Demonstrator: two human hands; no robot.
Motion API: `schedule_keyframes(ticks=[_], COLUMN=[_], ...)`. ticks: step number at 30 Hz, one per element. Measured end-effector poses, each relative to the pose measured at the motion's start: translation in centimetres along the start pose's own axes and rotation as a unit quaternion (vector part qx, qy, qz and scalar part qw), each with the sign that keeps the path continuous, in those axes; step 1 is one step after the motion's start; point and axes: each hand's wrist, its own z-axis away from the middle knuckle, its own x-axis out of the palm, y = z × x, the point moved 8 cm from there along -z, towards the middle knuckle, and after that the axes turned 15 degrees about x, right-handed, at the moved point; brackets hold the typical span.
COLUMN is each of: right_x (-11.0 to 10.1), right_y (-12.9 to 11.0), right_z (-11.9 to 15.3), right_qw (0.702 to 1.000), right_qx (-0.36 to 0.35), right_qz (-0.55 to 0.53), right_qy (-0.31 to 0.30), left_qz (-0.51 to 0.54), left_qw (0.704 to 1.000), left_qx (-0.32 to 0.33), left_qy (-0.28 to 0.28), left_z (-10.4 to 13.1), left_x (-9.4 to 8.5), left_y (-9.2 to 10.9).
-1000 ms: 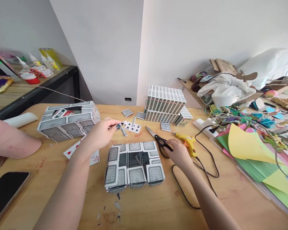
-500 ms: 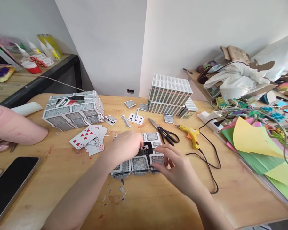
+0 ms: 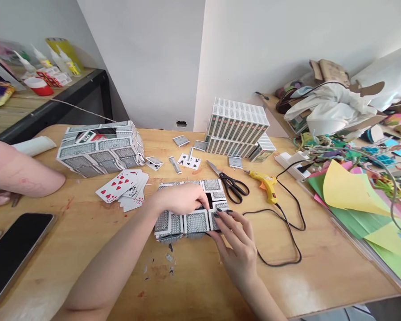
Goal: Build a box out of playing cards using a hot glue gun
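Wooden bench stretches wide, and the nearer card-covered box sits centrally on it! Right hand's grip clasps its near right corner; left hand reaches into the top opening, and whether it's grasping anything is hidden. Looks like close inside work; next calls for steady bracing. Glue gun lies right, scissors just beside.

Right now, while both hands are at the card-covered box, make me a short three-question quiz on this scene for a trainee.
1. True or false: the right hand is touching the nearer card-covered box.
2. Which lies just to the right of the scissors? (A) phone (B) glue gun (C) pink cylinder
3. Fill in: the top card of the loose card pile shows red ____.

Key: 1. True. 2. B. 3. hearts.
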Motion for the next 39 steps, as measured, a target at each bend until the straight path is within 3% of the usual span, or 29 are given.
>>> schedule_keyframes(ticks=[7,15,25,32,39], right_x=[0.4,0.3,0.4,1.5,2.5], right_y=[0.1,0.6,1.6,3.8,4.9], right_z=[0.9,0.7,0.4,-0.1,1.0], right_qw=[1.000,0.999,0.997,0.981,0.965], right_qx=[0.006,0.019,0.038,0.124,0.188], right_qz=[-0.020,-0.039,-0.066,-0.121,-0.153], right_qy=[0.023,0.025,0.007,-0.089,-0.103], left_qz=[0.063,0.235,0.263,0.228,0.240], left_qw=[0.998,0.972,0.965,0.973,0.969], left_qx=[0.002,0.017,0.010,-0.026,-0.059], left_qy=[0.009,-0.005,-0.012,0.001,0.018], left_z=[0.4,0.3,0.2,0.1,-0.2], left_x=[-0.1,1.6,2.0,1.6,2.1], left_y=[0.3,-0.7,-1.0,-1.4,-2.0])
